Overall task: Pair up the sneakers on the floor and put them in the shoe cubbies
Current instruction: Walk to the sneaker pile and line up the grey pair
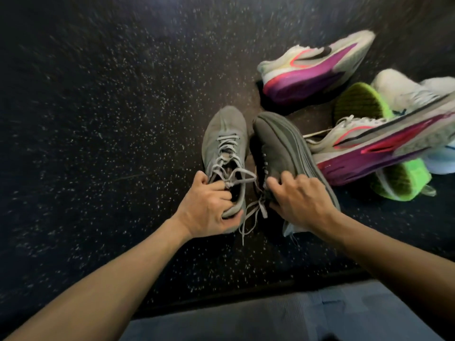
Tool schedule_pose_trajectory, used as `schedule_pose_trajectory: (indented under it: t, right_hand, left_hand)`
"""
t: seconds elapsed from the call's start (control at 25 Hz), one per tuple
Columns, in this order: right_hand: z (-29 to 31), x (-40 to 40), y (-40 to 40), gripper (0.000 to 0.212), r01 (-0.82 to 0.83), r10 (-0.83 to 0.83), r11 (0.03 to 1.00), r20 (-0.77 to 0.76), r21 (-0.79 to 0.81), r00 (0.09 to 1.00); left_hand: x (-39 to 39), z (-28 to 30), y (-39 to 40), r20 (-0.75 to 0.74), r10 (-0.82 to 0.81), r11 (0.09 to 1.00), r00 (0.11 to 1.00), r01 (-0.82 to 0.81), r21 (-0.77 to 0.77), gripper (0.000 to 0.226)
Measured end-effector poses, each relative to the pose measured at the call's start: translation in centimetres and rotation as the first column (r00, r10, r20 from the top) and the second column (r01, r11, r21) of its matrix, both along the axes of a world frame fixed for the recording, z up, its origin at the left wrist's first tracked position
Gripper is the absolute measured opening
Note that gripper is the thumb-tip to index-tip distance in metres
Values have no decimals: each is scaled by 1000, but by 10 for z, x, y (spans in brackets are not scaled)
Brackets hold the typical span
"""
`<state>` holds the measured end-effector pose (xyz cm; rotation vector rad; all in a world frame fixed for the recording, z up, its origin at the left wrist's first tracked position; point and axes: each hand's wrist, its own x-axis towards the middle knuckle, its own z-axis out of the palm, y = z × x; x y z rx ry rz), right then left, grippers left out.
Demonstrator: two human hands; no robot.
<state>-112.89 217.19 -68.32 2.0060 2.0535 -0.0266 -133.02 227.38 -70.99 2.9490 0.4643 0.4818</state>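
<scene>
I am working both hands at once here. My left grip point(209, 207) is curling its fingers into the collar of the left grey sneaker point(222, 141) with the thumb under the heel, and that shoe is sitting upright with its toe pointing away from the grip. My right grip point(299, 199) is closing over the side of the right grey sneaker point(280, 143), which is tipped on its side so its ribbed sole edge is facing away from the left grip. The two grey shoes are lying just beside each other between my grips, laces point(251, 212) dangling loose between them, so I am judging this first pair as matched and being gathered up.

The rest looks undone. Beyond my right grip, a white and purple sneaker point(317, 67) is lying on its side on the speckled floor point(98, 119), and its twin point(384, 143) is resting tilted across a neon green sneaker point(357, 104) turned sole-up. A white sneaker point(403, 89) is sitting further out past those, near the frame edge. No cubbies are showing in the view, so I am taking it that nothing is stowed yet that I can confirm, and all pairs are awaiting placement.

For branding, a dark curved swoosh-like mark is showing on the far purple shoe, but motion blur is leaving no lettering readable anywhere.
</scene>
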Motion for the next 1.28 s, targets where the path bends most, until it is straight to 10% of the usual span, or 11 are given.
schedule_pose_trajectory:
  t: [0.16, 0.68, 1.28]
  right_hand:
    - [20, 3, 12, 17, -27, 27, 996, 2, 89, 1000]
    - [42, -102, 87, 21, 160, -46, 981, -668, 111, 742]
    - [11, -167, 103, 22, 89, -115, 993, -734, -74, 669]
  left_hand:
    - [-12, 10, 12, -35, -6, 997, 999, 8, 80, 41]
    - [-155, 55, 31, -145, 338, 926, 930, -301, 228, 41]
    - [-218, 33, 23, -274, 346, 938, 897, -327, 115, 44]
